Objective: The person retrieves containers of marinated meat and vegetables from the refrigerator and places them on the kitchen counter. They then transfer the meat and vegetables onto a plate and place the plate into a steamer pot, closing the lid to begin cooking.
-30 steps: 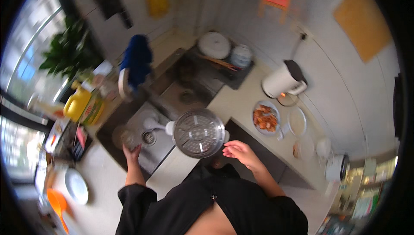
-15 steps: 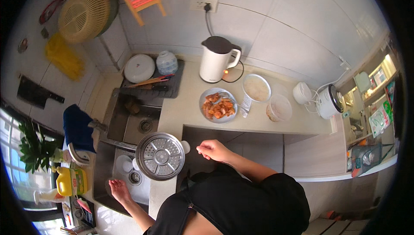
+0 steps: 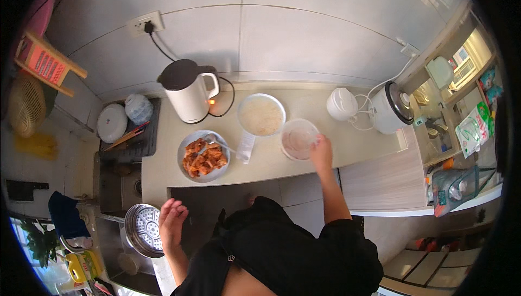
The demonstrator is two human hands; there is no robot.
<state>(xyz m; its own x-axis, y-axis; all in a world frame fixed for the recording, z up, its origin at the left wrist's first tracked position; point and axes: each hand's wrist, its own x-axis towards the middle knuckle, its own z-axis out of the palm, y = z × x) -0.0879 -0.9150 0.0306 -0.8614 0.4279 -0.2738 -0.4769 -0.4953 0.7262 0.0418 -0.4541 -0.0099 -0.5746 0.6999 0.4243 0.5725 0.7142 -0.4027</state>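
My right hand pinches the right rim of a translucent plastic bowl that stands on the counter. Left of that bowl is a round pan holding pale, fine stuff, perhaps rice or flour. A grey-blue plate carries reddish-brown pieces of food, with a spoon resting among them. My left hand hangs loosely curled, its fingers apart and holding nothing. Beside it sits a round metal steamer tray with a perforated base, at the sink's edge.
A white kettle with a glowing light stands behind the plate. A rice cooker and a small white appliance are at the right. Bowls and chopsticks lie on a dark drying mat by the double sink.
My view has swung to the right. My right hand has reached forward and right to the plastic bowl's rim. The left hand has come up beside the steamer tray's right side.
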